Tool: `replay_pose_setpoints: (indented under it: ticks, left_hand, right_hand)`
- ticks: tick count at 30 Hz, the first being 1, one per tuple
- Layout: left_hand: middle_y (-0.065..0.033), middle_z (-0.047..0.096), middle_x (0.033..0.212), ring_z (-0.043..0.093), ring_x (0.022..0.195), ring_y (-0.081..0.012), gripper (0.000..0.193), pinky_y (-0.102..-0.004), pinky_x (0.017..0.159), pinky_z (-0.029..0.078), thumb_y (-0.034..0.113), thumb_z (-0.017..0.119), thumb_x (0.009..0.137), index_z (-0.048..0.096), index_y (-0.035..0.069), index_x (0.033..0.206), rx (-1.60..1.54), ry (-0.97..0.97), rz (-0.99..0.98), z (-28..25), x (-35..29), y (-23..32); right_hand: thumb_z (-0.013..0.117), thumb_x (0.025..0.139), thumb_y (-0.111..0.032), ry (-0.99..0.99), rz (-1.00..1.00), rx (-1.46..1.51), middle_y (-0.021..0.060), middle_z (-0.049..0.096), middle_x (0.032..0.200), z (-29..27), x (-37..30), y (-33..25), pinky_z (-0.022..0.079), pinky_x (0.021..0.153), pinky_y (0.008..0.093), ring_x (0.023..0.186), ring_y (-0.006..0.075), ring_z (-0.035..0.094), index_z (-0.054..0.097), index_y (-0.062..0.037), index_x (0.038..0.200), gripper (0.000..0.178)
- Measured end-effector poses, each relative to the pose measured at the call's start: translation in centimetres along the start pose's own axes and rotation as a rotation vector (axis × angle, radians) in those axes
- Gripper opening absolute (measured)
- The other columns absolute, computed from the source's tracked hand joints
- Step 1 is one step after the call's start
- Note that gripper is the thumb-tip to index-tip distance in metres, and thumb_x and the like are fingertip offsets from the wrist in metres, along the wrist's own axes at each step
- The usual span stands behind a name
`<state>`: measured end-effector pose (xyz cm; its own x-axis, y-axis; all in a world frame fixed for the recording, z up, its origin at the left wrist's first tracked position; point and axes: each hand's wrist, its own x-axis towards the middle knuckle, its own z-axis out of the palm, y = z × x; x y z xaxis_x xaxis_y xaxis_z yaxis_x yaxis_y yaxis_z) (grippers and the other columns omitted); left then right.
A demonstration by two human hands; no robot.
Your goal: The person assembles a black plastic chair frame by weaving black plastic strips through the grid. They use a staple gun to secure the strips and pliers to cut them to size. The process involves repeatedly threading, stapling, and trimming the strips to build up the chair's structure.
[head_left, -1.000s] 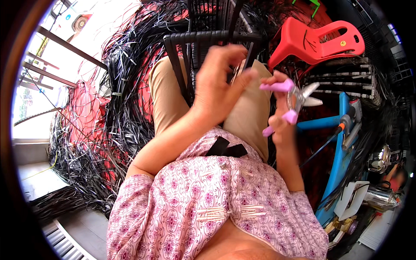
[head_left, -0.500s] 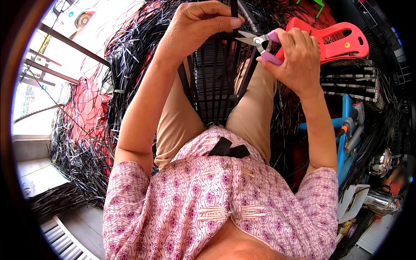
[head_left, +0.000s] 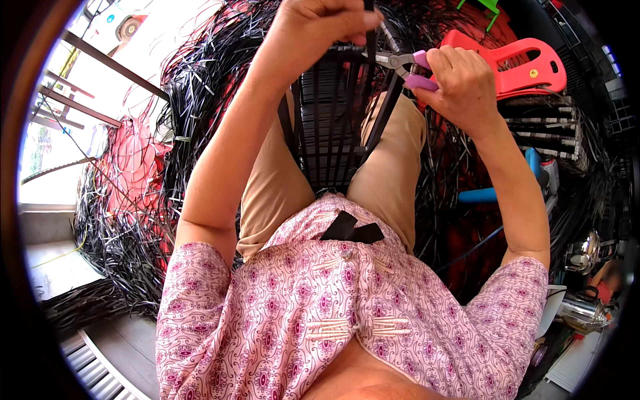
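Observation:
My left hand (head_left: 325, 20), up at the top middle, pinches a dark flat strip (head_left: 371, 41) that hangs from its fingertips. To its right, my right hand (head_left: 467, 85) is wrapped round a pair of hand shears (head_left: 400, 61) with purple handles. The shears' blades are together, and their tips reach the strip; whether they are cutting it I cannot tell. Below both hands, a black woven piece on a frame (head_left: 327, 127) stands between my knees, with several loose strips running along it.
Heaps of black strips (head_left: 200, 80) lie on both sides of my legs. At the upper right are a red plastic stool (head_left: 553, 73) and a black-and-white woven piece (head_left: 547, 127). Beside my right forearm is a blue bar (head_left: 477, 196). A metal kettle (head_left: 579, 310) stands far right.
The shears' blades have gone from apart to together at the strip. My left hand has risen a little. My right elbow has swung outward to the right.

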<state>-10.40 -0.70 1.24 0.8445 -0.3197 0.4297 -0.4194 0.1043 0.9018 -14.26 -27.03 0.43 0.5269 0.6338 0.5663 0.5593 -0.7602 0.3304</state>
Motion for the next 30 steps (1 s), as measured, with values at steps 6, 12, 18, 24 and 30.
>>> replay_pose_setpoints:
  ticks: [6,12,18,24,30]
  left_hand:
    - [-0.0115,0.072,0.092,0.069,0.081,-0.0188,0.041,-0.0323,0.076,0.054,0.03,0.068,0.097,0.066,-0.005,0.119,0.342,0.551,0.09,-0.2,1.6,1.1]
    - [-0.0129,0.074,0.09,0.071,0.087,-0.0276,0.048,-0.0381,0.083,0.053,0.051,0.064,0.093,0.075,0.007,0.109,0.966,0.109,0.102,0.3,-1.1,0.9]
    - [-0.0111,0.07,0.082,0.066,0.08,-0.0328,0.055,-0.0415,0.076,0.051,0.056,0.069,0.087,0.074,0.004,0.1,1.247,-0.111,0.098,2.9,-1.4,0.1]
    - [-0.0105,0.068,0.083,0.063,0.074,-0.0319,0.039,-0.0398,0.073,0.048,0.039,0.075,0.085,0.072,0.002,0.096,1.122,-0.117,0.182,2.6,-1.1,-0.6]
    - [-0.0099,0.065,0.081,0.06,0.07,-0.0287,0.032,-0.0379,0.068,0.044,0.03,0.072,0.087,0.071,0.001,0.1,1.054,-0.19,0.117,2.4,-0.8,-0.3]
  right_hand:
    - [0.088,0.068,-0.045,0.144,0.164,0.088,0.0078,0.066,0.113,-1.1,-2.5,0.3,0.048,0.089,0.043,0.105,0.0303,0.062,0.058,-0.0097,0.125,0.072]
    - [0.079,0.086,-0.02,0.487,1.009,0.365,0.0168,0.059,0.13,-5.3,-14.1,4.8,0.044,0.105,0.0366,0.119,0.0228,0.056,0.052,0.0006,0.14,0.064]
    - [0.071,0.089,-0.054,0.341,1.532,-0.129,0.0074,0.058,0.072,-13.3,-32.0,10.1,0.044,0.061,0.0326,0.061,0.0162,0.054,0.06,0.0006,0.088,0.056]
    - [0.067,0.086,-0.064,0.212,1.891,-0.059,0.0061,0.049,0.046,-15.3,-45.8,10.0,0.04,0.046,0.0332,0.04,0.0187,0.049,0.057,-0.0048,0.07,0.062]
    - [0.065,0.068,-0.084,-0.2,2.031,-0.475,0.0153,0.066,0.082,-14.9,-49.6,10.8,0.046,0.077,0.0433,0.079,0.0296,0.063,0.071,-0.0002,0.101,0.09]
